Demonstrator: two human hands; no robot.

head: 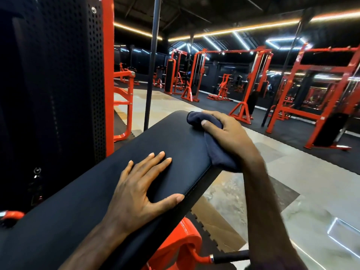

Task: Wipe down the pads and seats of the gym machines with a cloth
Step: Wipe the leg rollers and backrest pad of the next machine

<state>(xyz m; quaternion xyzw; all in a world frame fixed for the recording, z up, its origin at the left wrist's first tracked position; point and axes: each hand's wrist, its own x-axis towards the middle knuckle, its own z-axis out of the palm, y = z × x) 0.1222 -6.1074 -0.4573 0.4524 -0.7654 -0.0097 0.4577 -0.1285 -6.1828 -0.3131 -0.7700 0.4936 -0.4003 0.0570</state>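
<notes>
Cloth [211,142] gripped on pad [109,182], no legible writing

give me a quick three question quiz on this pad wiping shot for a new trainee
1. True or false: the left hand grips the cloth.
2. Which hand holds the cloth on the pad? A left, B right, C both.
3. Fill in: the cloth sits at the pad's far ____ corner.

Key
1. False: the left hand lies flat on the pad, fingers straight.
2. B: the right hand holds it.
3. right, with part of it hanging over the edge.
</notes>
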